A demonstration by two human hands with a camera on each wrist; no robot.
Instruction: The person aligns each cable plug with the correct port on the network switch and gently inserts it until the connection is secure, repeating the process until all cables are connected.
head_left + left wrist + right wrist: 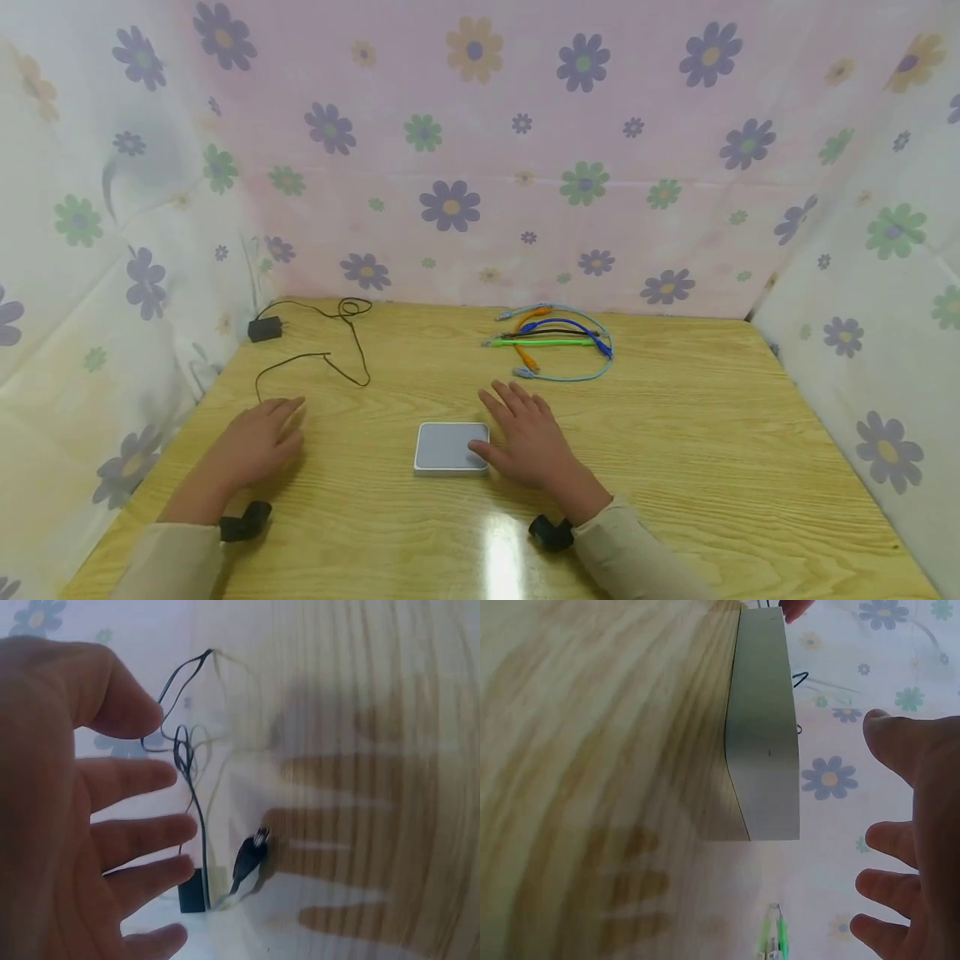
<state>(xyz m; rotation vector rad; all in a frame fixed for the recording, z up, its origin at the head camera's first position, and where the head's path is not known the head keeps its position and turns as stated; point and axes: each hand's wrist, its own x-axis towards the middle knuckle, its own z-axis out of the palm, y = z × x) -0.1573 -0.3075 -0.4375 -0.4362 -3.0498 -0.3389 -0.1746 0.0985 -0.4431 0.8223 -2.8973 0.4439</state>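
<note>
A flat white box with a grey top (450,447) lies on the wooden table in front of me. My right hand (528,446) hovers at its right side with fingers spread, the thumb over the box's edge in the head view. In the right wrist view a gap separates that thumb (889,742) from the white box (761,727). My left hand (255,446) holds nothing, its fingers loosely extended near the end of a thin black cable (360,350). The cable's black plug (251,859) shows beyond the fingers in the left wrist view.
A black power adapter (265,329) sits at the table's back left corner, joined to the thin cable. Several short network cables in light blue (577,379), dark blue, green, orange and black lie at the back, right of centre. Flowered cloth (480,150) encloses the table's back and sides.
</note>
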